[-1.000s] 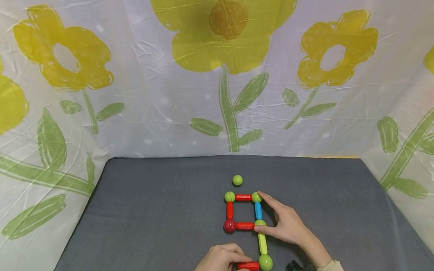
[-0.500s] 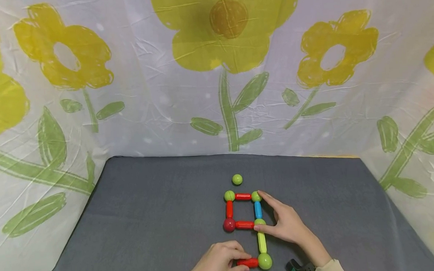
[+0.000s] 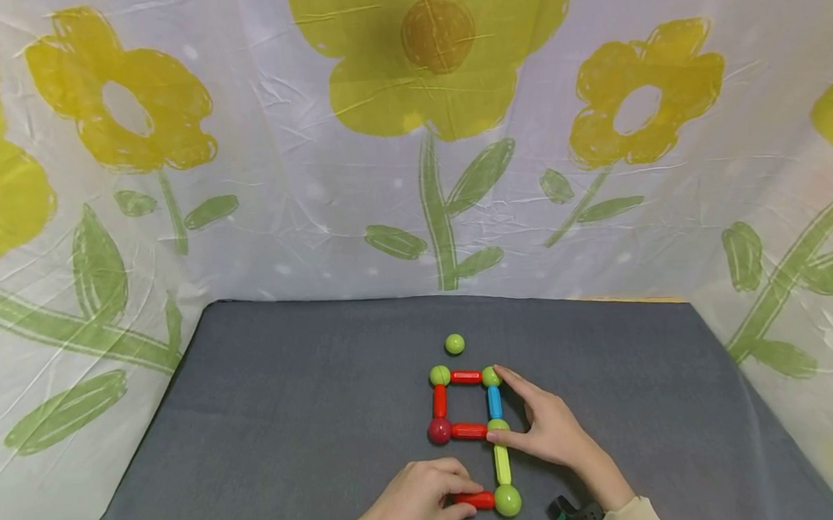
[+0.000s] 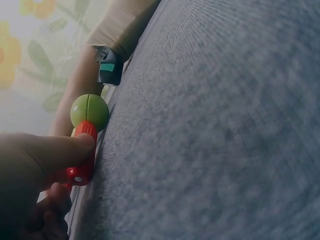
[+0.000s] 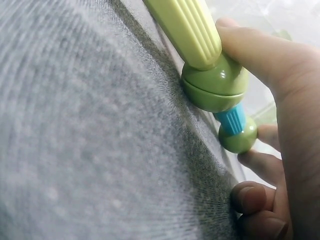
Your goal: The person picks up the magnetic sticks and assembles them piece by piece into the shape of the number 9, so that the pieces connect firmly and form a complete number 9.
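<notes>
A flat figure of magnetic building rods and balls lies on the dark grey table. My left hand [image 3: 415, 496] pinches a red rod [image 3: 480, 500] between thumb and fingers. The rod's far end meets the large green ball [image 3: 508, 501] at the bottom; in the left wrist view its near end [image 4: 78, 179] is bare. A yellow-green rod [image 3: 502, 466] runs up from that ball to the middle green ball [image 3: 498, 426]. There the thumb of my right hand [image 3: 556, 433] rests, while its index finger touches the upper right green ball [image 3: 490, 377]. A blue rod [image 3: 495, 403] spans these two balls.
Red rods, an upper left green ball [image 3: 440, 376] and a dark red ball [image 3: 440, 431] complete a square with the blue rod. Beyond it lies a loose green ball [image 3: 455, 343]. A black device [image 3: 574, 515] sits at the right wrist. Flowered cloth walls surround the table [image 3: 289, 392].
My left hand and the red rod have shifted slightly away from me, the rod turning a little at the bottom green ball. The right hand keeps its place.
</notes>
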`<state>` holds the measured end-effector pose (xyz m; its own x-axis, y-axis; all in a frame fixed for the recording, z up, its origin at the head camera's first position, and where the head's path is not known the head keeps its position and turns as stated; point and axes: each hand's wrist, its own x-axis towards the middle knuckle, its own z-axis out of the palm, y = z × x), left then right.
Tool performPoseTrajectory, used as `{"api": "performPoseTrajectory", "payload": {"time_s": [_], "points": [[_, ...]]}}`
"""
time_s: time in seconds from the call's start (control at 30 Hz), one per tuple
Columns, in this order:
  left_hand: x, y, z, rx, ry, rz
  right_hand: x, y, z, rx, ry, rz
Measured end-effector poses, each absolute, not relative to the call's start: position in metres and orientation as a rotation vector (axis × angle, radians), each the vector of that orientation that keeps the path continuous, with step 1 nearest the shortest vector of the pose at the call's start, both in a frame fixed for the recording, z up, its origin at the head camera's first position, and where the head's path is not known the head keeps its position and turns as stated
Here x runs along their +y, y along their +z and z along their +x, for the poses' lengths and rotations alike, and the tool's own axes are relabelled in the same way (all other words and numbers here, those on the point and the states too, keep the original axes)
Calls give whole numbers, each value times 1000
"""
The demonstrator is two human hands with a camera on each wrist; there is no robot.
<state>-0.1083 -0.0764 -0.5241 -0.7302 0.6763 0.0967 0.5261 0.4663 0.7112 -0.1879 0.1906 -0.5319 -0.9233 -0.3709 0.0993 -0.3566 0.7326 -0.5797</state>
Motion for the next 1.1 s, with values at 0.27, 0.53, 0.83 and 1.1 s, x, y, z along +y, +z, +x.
{"api": "performPoseTrajectory", "payload": {"time_s": [0.27,0.53,0.83,1.1], "points": [[-78,-525,-109,2489,1153,1027,191,-532,-188,2890,-960,-602],[-84,-520,-116,2522,1234,945,193,-535,-189,2921,-937,-619],[-107,-506,-176,2759,1304,708,194,-532,-190,2893,-956,-607],[-121,-506,-245,2885,1314,471,193,-532,-188,2875,-969,-611]]}}
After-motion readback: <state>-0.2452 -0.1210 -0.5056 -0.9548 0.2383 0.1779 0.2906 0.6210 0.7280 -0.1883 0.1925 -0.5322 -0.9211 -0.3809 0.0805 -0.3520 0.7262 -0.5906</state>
